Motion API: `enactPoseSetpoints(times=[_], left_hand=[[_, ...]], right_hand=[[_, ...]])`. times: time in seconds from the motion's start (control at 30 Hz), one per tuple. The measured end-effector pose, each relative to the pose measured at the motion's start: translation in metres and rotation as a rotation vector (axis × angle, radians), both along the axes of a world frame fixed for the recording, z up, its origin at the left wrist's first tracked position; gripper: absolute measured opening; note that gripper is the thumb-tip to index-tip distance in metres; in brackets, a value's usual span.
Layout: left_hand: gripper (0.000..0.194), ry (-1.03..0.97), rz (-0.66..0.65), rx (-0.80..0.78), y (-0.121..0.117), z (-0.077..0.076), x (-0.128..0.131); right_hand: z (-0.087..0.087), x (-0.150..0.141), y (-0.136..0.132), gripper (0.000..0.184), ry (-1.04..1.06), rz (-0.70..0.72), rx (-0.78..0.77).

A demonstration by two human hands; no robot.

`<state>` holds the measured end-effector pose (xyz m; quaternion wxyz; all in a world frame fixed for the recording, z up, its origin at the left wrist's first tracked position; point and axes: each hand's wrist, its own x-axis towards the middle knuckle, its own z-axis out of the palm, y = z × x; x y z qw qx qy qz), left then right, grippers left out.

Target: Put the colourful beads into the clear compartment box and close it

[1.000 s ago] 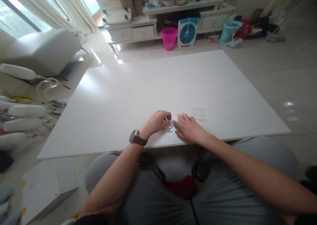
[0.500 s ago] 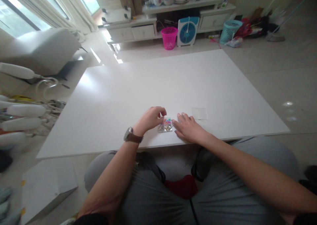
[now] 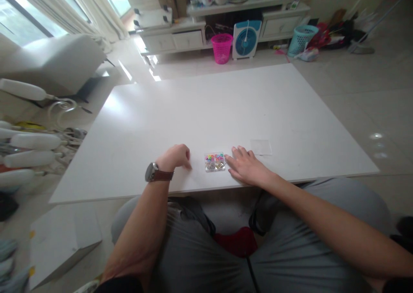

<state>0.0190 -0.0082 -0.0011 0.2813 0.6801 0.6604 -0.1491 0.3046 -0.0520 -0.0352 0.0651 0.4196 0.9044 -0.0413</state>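
A small clear compartment box [image 3: 214,162] lies near the table's front edge, with bright multicoloured pieces in its far compartments and metal rings in its near ones. To its left, my left hand [image 3: 176,157] is closed with the fingers curled down close to the tabletop; whatever they may hold is hidden. My right hand [image 3: 244,165] rests flat and open on the table, its index fingertip touching or nearly touching the box's right side. Just beyond that hand lies a flat transparent lid [image 3: 261,147].
The white table [image 3: 200,108] stretches away ahead, its front edge just above my knees. On the floor past it stand a pink basket [image 3: 222,49], a blue fan [image 3: 246,40] and a light-blue basket [image 3: 301,40]. A white box [image 3: 63,241] sits at lower left.
My left hand has moved left, away from over the compartment box, and now hovers low or rests at the tabletop. My right hand has stayed in place.
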Motion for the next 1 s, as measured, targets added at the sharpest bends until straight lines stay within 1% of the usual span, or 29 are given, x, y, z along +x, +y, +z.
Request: enactPoseSetpoints(times=[0.17, 0.23, 0.3, 0.43, 0.5, 0.57, 0.63, 0.73, 0.87, 1.0], left_hand=[[0.016, -0.010, 0.010, -0.068, -0.001, -0.005, 0.004], [0.017, -0.042, -0.002, -0.052, -0.001, -0.004, 0.007], [0.017, -0.119, -0.031, 0.039, 0.000, -0.001, 0.011], [0.013, -0.407, -0.080, 0.302, -0.001, 0.008, 0.025], [0.011, -0.534, -0.094, 0.356, -0.003, 0.009, 0.033], [0.010, -0.608, -0.122, 0.365, -0.005, 0.008, 0.042], [0.009, -0.623, -0.156, 0.374, -0.006, 0.006, 0.050], [0.010, -0.579, -0.203, 0.404, -0.007, 0.003, 0.056], [0.008, -0.539, -0.243, 0.421, -0.007, 0.002, 0.055], [0.011, -0.508, -0.253, 0.436, -0.006, 0.004, 0.050]], right_hand=[[0.000, 0.000, 0.000, 0.051, 0.004, 0.001, 0.002], [0.000, -0.001, -0.001, 0.051, 0.004, 0.000, 0.005], [0.001, -0.001, -0.001, 0.051, 0.006, 0.000, 0.008], [0.001, -0.002, -0.001, 0.051, 0.007, -0.006, 0.006], [0.001, -0.002, -0.001, 0.051, 0.009, -0.010, 0.003], [0.001, -0.002, -0.001, 0.051, 0.016, -0.014, 0.003], [0.001, -0.002, -0.002, 0.051, 0.023, -0.013, 0.001], [0.002, -0.002, -0.001, 0.050, 0.023, -0.011, -0.002], [0.004, -0.003, -0.002, 0.050, 0.023, -0.010, -0.007], [0.004, -0.003, -0.002, 0.050, 0.034, -0.017, -0.010]])
